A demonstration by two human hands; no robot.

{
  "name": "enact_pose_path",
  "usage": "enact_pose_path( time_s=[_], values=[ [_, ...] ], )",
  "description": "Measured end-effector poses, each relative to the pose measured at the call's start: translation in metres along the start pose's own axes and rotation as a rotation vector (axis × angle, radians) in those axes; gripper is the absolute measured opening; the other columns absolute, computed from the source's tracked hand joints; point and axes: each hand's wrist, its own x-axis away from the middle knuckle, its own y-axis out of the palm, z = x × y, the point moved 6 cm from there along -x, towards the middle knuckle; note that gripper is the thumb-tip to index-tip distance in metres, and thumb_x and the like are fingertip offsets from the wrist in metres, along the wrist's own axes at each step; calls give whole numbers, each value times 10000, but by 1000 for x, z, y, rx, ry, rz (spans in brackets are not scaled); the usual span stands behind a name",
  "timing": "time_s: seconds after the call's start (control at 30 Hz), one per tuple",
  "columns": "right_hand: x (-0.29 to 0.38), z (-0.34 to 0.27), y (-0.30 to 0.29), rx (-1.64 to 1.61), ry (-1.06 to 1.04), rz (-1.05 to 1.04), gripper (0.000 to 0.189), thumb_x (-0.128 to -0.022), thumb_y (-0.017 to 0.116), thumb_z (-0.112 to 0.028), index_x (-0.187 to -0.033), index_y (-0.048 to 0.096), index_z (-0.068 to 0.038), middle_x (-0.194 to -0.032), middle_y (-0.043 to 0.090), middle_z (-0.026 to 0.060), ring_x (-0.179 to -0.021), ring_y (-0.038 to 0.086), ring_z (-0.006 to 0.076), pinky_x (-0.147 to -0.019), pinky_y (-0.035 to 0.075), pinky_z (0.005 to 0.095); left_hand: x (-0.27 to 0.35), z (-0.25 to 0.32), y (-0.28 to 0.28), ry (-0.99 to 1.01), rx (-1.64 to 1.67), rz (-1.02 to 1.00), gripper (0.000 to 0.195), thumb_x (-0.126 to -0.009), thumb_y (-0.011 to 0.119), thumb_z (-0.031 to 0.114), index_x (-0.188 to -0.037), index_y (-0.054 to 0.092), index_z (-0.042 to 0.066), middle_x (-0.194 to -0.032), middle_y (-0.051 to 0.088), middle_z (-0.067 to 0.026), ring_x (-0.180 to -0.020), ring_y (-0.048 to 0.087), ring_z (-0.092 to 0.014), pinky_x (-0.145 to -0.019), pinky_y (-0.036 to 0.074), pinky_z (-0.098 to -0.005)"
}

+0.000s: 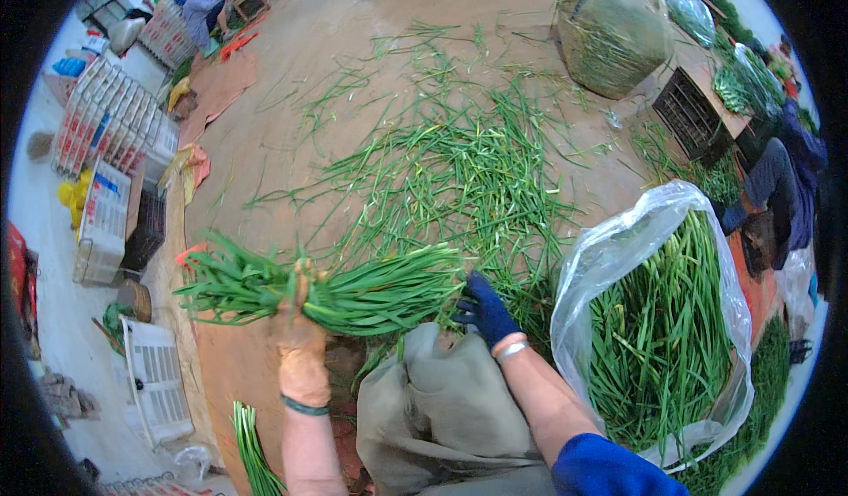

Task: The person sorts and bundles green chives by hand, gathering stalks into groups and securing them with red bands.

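Note:
My left hand [301,310], in an orange glove, is closed around the middle of a thick bunch of green garlic chives [391,290]. The leafy ends spread to the left and the pale cut ends point right. Beside those cut ends is my right hand [490,310], in a dark blue glove, its fingers apart and nothing visible in them. A large clear plastic bag [573,297] full of long chives [662,343] stands open to my right. A smaller bundle of chives [255,453] lies at my lower left.
Loose chive leaves [464,171] litter the floor ahead. A big wrapped basket [613,39] stands far right, near a dark crate [689,115]. White plastic crates [112,118] are stacked at left. One person [202,16] sits far left, another [785,178] at right.

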Motion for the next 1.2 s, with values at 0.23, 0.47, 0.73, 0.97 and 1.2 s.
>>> enact_pose_path(
  time_s=[0.23,0.47,0.73,0.97,1.2],
  values=[
    [26,-51,82,-92,-529,-685,342,-815,517,-185,-1101,538,0,-1072,563,107,-969,524,204,-904,386,314,-48,74,-25,63,-41,-183,325,-815,639,215,-1066,561,25,-886,589,-37,-846,564,-186,-763,486,-331],
    [42,-58,80,26,-379,-547,249,-802,563,-96,-1034,584,-9,-977,589,53,-886,561,133,-781,437,251,-52,67,-34,122,-179,-154,267,-851,595,209,-1047,580,28,-915,596,-64,-840,566,-197,-774,483,-349],
    [19,-25,31,433,-174,-332,371,-777,628,-168,-1094,548,9,-992,594,99,-856,580,176,-711,490,299,-28,110,40,155,-349,-213,270,-874,533,269,-1004,544,32,-823,557,-60,-759,562,-214,-755,480,-352],
    [100,-137,147,422,-998,-142,652,-777,668,-162,-1313,344,18,-1313,403,171,-1200,401,224,-992,333,329,25,186,139,368,-967,-366,339,-869,554,278,-1081,562,14,-930,595,-64,-812,588,-176,-730,501,-328],
    [291,-119,266,1084,-1687,-538,1140,-508,803,-500,-1351,251,33,-1380,291,220,-1299,257,344,-1069,197,405,46,220,195,163,-721,-286,309,-870,551,261,-1112,566,71,-896,626,-38,-667,567,-117,-599,486,-264]
  ],
)
